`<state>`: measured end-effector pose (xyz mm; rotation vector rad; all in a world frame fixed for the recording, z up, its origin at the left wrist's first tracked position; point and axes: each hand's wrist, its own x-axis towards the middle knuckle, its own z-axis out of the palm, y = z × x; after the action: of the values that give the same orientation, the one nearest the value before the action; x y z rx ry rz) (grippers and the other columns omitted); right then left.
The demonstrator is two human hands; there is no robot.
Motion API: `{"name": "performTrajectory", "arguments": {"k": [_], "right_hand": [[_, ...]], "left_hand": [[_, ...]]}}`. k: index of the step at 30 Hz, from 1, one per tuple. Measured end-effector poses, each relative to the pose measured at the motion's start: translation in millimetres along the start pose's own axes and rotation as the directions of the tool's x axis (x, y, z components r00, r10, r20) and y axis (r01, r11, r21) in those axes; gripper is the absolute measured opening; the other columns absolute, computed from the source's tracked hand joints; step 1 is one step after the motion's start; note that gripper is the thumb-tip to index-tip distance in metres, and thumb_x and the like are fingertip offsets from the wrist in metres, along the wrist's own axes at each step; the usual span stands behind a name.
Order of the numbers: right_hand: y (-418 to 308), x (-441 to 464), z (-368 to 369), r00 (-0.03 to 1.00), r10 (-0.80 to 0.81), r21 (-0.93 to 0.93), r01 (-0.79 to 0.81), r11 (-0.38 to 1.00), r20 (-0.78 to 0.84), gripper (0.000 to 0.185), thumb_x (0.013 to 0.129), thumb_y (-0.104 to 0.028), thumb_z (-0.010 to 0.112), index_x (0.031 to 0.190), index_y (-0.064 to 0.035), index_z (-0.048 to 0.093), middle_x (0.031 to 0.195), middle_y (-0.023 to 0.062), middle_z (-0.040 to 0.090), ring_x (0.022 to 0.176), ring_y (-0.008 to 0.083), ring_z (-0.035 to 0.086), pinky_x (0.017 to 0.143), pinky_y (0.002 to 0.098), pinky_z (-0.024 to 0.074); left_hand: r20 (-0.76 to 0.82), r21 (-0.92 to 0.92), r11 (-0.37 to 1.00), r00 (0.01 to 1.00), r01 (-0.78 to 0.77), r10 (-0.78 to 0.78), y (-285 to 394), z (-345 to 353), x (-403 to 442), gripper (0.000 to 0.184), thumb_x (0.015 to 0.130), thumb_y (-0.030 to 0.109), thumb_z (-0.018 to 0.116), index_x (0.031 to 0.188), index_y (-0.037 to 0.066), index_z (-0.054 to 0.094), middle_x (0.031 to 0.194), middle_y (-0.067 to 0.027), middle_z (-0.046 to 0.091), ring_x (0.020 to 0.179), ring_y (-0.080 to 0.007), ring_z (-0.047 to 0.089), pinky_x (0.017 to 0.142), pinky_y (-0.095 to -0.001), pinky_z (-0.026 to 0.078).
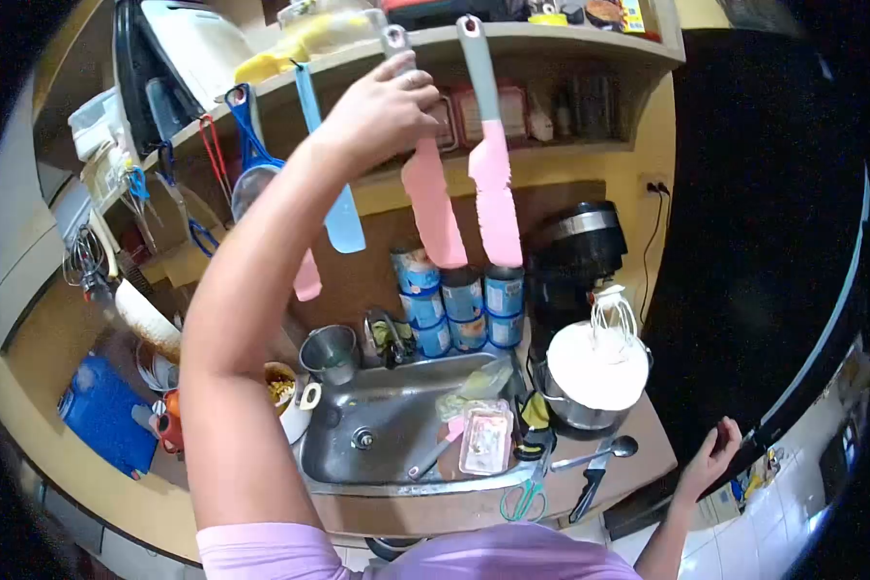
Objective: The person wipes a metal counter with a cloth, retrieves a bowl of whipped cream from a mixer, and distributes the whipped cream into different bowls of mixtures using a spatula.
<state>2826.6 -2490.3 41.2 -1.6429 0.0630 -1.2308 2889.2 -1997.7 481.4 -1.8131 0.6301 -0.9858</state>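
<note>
My left hand [385,104] is raised to the shelf edge, its fingers closed round the grey handle of a pink spatula [435,208] that points downward. Just right of it hangs a second grey-handled pink spatula [494,193] with a jagged edge. A blue spatula [344,220] hangs on the left, partly behind my forearm. Low at the right, my right hand [710,459] is held out with its fingers apart and nothing in it. Nearest to that hand on the counter are a spoon [624,446] and a black-handled knife [587,493].
A mixer bowl of white cream [597,372] with a whisk stands under a black stand mixer [575,242]. The sink [343,454] holds a plastic tray [486,440]. Blue cans [462,300] are stacked behind it. Green-handled scissors [524,500] lie at the counter's front.
</note>
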Motion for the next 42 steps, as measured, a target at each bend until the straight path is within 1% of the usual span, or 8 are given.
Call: {"name": "performTrajectory", "arguments": {"k": [5, 6, 9, 17, 20, 23, 25, 42], "right_hand": [[5, 13, 5, 0.999, -0.049, -0.025, 0.049, 0.998, 0.021, 0.021, 0.092, 0.003, 0.054, 0.113, 0.0006, 0.056, 0.121, 0.0112, 0.053, 0.110, 0.0211, 0.053, 0.098, 0.0305, 0.0411], [7, 16, 6, 0.998, -0.042, -0.024, 0.043, 0.999, 0.043, 0.021, 0.093, 0.002, 0.054, 0.113, 0.0005, 0.056, 0.120, 0.0110, 0.053, 0.110, 0.0206, 0.053, 0.098, 0.0304, 0.0411], [0, 19, 10, 0.998, -0.034, 0.004, 0.034, 0.999, 0.059, 0.022, 0.095, 0.000, 0.054, 0.117, -0.0012, 0.055, 0.121, 0.0082, 0.054, 0.109, 0.0162, 0.054, 0.098, 0.0284, 0.0416], [23, 10, -15, 0.997, 0.030, -0.058, -0.026, 0.998, 0.071, 0.020, 0.092, 0.001, 0.055, 0.111, -0.0015, 0.058, 0.117, 0.0100, 0.055, 0.108, 0.0202, 0.053, 0.096, 0.0305, 0.0418], [12, 10, -22, 0.998, 0.035, -0.075, -0.030, 0.997, 0.059, 0.019, 0.092, 0.000, 0.055, 0.111, -0.0023, 0.058, 0.117, 0.0096, 0.055, 0.107, 0.0196, 0.053, 0.095, 0.0302, 0.0420], [9, 11, -25, 0.997, 0.012, -0.100, -0.004, 0.995, 0.079, 0.018, 0.093, 0.000, 0.055, 0.110, -0.0022, 0.058, 0.117, 0.0097, 0.055, 0.107, 0.0193, 0.053, 0.095, 0.0299, 0.0417], [6, 11, -25, 0.996, 0.012, -0.126, -0.001, 0.992, 0.083, 0.017, 0.092, 0.001, 0.055, 0.109, -0.0019, 0.058, 0.116, 0.0103, 0.055, 0.107, 0.0197, 0.054, 0.095, 0.0298, 0.0414], [14, -9, -56, 0.996, 0.072, -0.251, -0.059, 0.966, 0.043, 0.017, 0.092, 0.001, 0.054, 0.108, -0.0015, 0.058, 0.112, 0.0088, 0.056, 0.101, 0.0183, 0.054, 0.092, 0.0288, 0.0416]], "left_hand": [[-0.114, -0.029, 0.999, 0.993, -0.033, 0.030, 5, -15, 17, 0.055, 0.072, 0.010, 0.063, 0.121, 0.035, 0.065, 0.112, -0.0019, 0.060, 0.118, -0.0241, 0.051, 0.106, -0.0417, 0.037], [-0.082, -0.170, 0.984, 0.996, -0.050, 0.037, 20, -50, 27, 0.037, 0.076, 0.010, 0.068, 0.107, 0.030, 0.072, 0.100, -0.0013, 0.060, 0.109, -0.0220, 0.053, 0.114, -0.0549, 0.024], [-0.174, 0.033, 0.993, 0.978, -0.114, 0.118, 50, -47, 28, 0.053, 0.074, 0.014, 0.063, 0.122, 0.036, 0.065, 0.113, -0.0009, 0.060, 0.119, -0.0235, 0.051, 0.105, -0.0397, 0.036], [0.293, -0.360, 0.918, 0.954, 0.164, -0.056, 197, -47, -35, 0.046, 0.085, 0.012, 0.055, 0.121, 0.037, 0.064, 0.087, -0.0045, 0.058, 0.087, -0.0246, 0.060, 0.073, -0.0401, 0.047], [0.190, -0.331, 0.902, 0.956, 0.276, -0.223, 235, -6, -42, 0.046, 0.082, 0.012, 0.057, 0.123, 0.032, 0.065, 0.084, -0.0046, 0.057, 0.081, -0.0212, 0.062, 0.058, -0.0347, 0.050], [0.382, -0.344, 0.853, 0.888, 0.392, -0.254, 273, 23, -29, 0.046, 0.082, 0.012, 0.057, 0.121, 0.034, 0.065, 0.081, -0.0057, 0.054, 0.082, -0.0220, 0.062, 0.056, -0.0335, 0.051], [0.216, -0.395, 0.849, 0.934, 0.350, -0.284, 297, 43, -21, 0.046, 0.083, 0.011, 0.056, 0.121, 0.034, 0.064, 0.082, -0.0064, 0.054, 0.083, -0.0230, 0.062, 0.057, -0.0329, 0.052], [0.229, -0.855, 0.433, 0.957, 0.286, -0.181, 325, 31, -38, 0.037, 0.084, 0.024, 0.066, 0.121, 0.028, 0.067, 0.078, -0.0060, 0.056, 0.072, -0.0256, 0.058, 0.062, -0.0391, 0.049]]}}
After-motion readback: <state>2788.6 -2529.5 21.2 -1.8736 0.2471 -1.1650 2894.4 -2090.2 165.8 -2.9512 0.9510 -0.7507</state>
